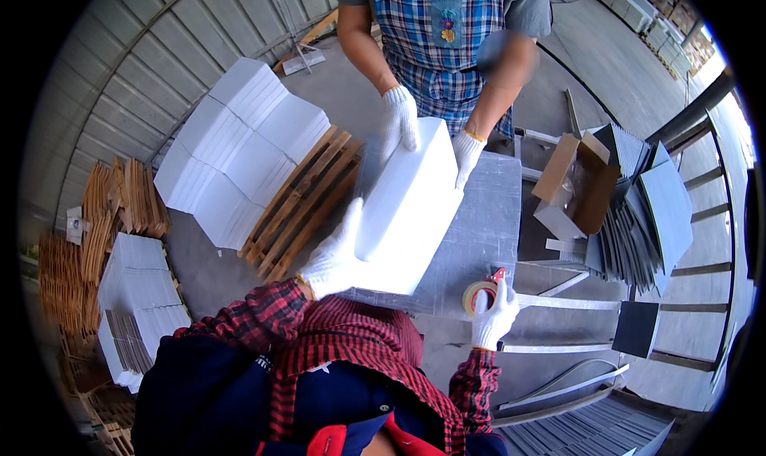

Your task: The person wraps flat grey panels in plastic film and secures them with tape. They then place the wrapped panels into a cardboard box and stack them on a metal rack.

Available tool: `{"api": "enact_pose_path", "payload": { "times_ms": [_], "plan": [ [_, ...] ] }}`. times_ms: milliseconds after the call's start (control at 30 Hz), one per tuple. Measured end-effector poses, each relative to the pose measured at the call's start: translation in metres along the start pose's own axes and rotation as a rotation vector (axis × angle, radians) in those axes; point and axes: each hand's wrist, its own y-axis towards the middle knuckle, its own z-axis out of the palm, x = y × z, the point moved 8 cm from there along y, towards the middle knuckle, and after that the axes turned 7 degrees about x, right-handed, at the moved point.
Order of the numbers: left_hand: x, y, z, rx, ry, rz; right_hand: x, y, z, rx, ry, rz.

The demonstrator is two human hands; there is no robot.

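My left hand [329, 258] presses the white box [415, 217] by the table's [495, 209] near left corner. Some fingers are hidden; I cannot tell if they grip. My right hand [495, 319] grasps the tape roll [468, 299] at the near right corner, partly covering it.

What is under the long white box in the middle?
Beneath the white box is a scuffed grey tabletop, plainly visible to its right. The patch directly under the box is covered, so I cannot tell whether anything else lies there.
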Motion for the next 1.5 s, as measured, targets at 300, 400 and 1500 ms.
{"api": "enact_pose_path", "payload": {
  "times_ms": [300,400,1500],
  "plan": [
    [0.121,0.051,-0.050,-0.027,-0.381,-0.225,0.060,0.000,0.164,0.277,0.479,0.215],
    [0.163,0.065,-0.059,0.007,-0.542,-0.121,0.087,0.021,0.205,0.314,0.774,0.298],
    [0.379,0.100,-0.083,0.218,-0.830,-0.238,0.182,-0.022,0.267,0.519,0.973,0.594]
  ]
}}
